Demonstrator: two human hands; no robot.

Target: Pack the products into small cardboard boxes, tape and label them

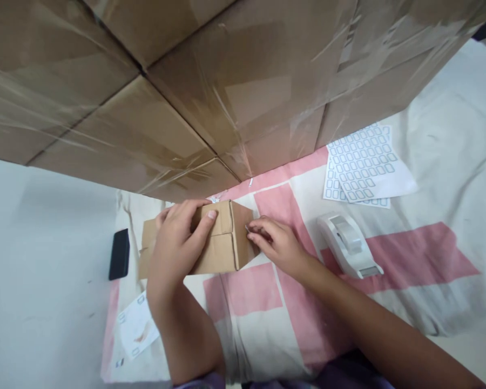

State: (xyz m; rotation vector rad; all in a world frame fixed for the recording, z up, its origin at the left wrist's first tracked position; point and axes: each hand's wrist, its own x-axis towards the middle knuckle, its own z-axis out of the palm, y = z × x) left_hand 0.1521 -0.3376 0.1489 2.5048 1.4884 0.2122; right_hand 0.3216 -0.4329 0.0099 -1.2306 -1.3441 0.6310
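A small brown cardboard box [215, 254] lies on the pink and white cloth in front of me. My left hand [182, 237] grips it from above, thumb pressed on the top face and fingers over the far edge. At the box's right end, my right hand [273, 237] has thumb and forefinger pinched together close to the cardboard. A tiny pale bit shows at those fingertips, too small to name. To the right of that hand stands a white tape dispenser [348, 246] with a roll of clear tape.
Large cartons [178, 124] wrapped in clear film stand along the far side. Sheets of blue-outlined labels [364, 167] lie at the right. A black phone-like object [119, 254] and a nearly used label sheet [135, 327] are at the left, on the cloth [259, 346].
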